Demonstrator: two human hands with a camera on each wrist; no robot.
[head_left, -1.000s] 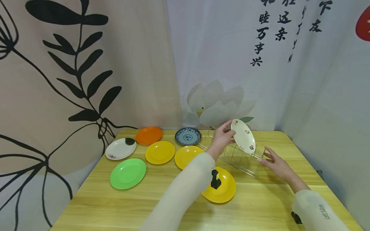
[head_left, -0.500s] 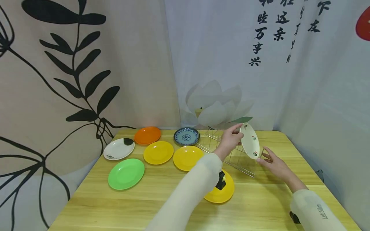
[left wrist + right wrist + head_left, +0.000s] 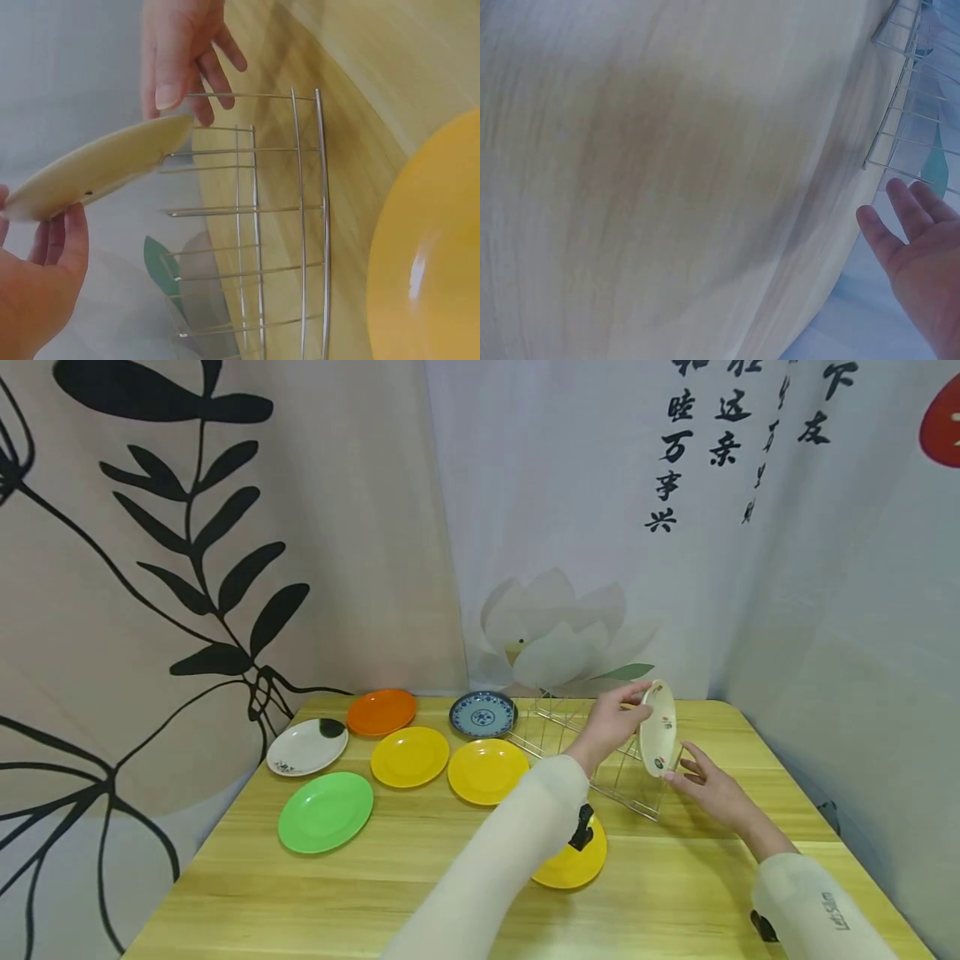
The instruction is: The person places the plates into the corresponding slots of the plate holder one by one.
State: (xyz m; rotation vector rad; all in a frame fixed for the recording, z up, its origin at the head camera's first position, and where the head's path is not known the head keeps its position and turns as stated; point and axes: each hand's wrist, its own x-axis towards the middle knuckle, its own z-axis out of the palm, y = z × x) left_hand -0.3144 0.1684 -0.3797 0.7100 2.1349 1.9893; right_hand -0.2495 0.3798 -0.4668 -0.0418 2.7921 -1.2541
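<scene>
My left hand (image 3: 609, 727) grips a small white plate (image 3: 658, 732) by its left rim, with fingertips on the underside in the left wrist view. The plate, printed with little coloured marks, stands nearly on edge over the right end of a wire dish rack (image 3: 325, 187). Its lower edge comes close to the thumb of my right hand (image 3: 716, 789). That hand lies around the rack's right end, thumb at the end wire, its other fingers loosely extended in the right wrist view. The rack has no other plate in it.
Left of the rack lie a blue patterned plate (image 3: 483, 715), several yellow plates (image 3: 411, 757), an orange plate (image 3: 381, 712), a white plate with a black patch (image 3: 303, 750) and a green plate (image 3: 326, 812). A curtain (image 3: 360, 568) hangs behind the table.
My left hand has carried the white plate rightward and turned it more edge-on, over the rack's right end. The right hand stays at the rack's end.
</scene>
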